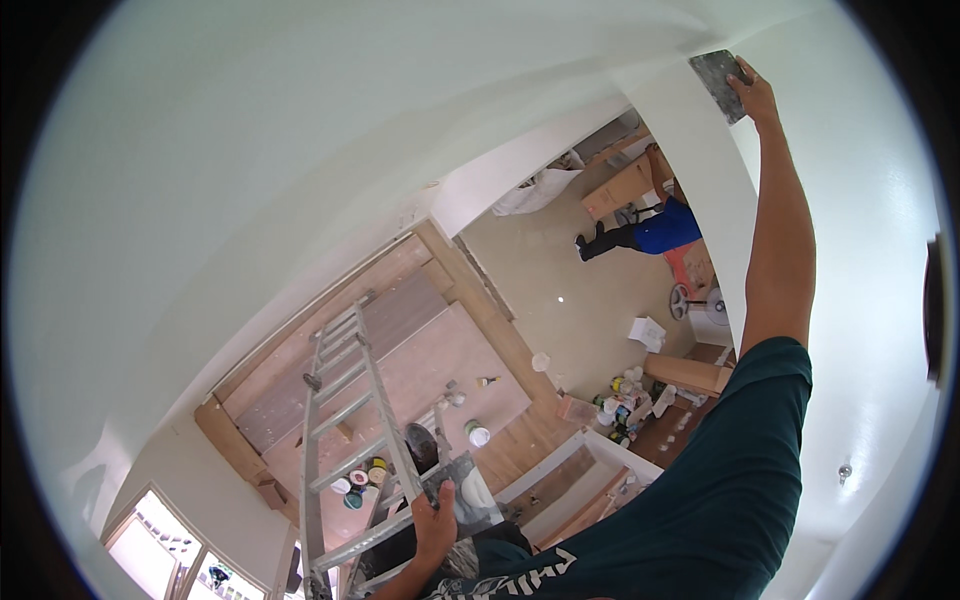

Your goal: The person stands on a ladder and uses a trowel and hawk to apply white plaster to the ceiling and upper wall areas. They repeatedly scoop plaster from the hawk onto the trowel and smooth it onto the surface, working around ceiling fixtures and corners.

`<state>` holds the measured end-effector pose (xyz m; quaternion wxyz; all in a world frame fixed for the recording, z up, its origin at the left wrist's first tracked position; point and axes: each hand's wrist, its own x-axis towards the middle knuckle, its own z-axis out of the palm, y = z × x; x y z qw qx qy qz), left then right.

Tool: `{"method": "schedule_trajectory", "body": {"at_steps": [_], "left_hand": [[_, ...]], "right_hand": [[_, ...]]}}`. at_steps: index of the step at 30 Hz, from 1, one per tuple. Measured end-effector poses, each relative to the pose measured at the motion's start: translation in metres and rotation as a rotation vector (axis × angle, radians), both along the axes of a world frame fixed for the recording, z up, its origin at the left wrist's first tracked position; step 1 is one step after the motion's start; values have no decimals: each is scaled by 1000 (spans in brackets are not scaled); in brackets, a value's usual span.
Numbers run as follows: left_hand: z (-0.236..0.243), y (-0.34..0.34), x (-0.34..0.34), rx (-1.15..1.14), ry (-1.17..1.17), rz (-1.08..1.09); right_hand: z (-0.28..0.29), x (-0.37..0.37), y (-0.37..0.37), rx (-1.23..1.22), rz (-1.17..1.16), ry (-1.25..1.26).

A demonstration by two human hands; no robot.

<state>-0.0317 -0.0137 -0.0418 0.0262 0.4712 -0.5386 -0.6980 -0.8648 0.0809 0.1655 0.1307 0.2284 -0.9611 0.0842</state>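
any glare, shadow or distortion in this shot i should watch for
In the head view, the window at lower left looks washed out; in the head view, soft grey shading crosses the pale surface left of the dark flat tool; the head view's fisheye rim has black corners and bluish fringing.

The floor carries everything here. In the nearer part, wooden boards (pixel 540 418) show around a pinkish sheet covering (pixel 465 345), with a greyer strip along one side. On this covering there is a metal ladder (pixel 378 395); close beside it are several round containers (pixel 377 477) in a group. A white tub (pixel 478 434) and a small brush (pixel 488 381) lie farther to the right. Beyond, the tan floor (pixel 540 270) bears a large white sack (pixel 545 190), a cardboard box (pixel 618 188) and a small white box (pixel 648 333).
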Motion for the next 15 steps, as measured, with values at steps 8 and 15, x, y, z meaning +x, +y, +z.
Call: {"method": "schedule_trajectory", "body": {"at_steps": [8,15], "left_hand": [[13,-7,-5,4,-30,-40],[-1,-3,8,55,-96,-86]], "right_hand": [[-13,-19,7,55,-26,103],[-17,-12,-3,136,-149,146]]}}
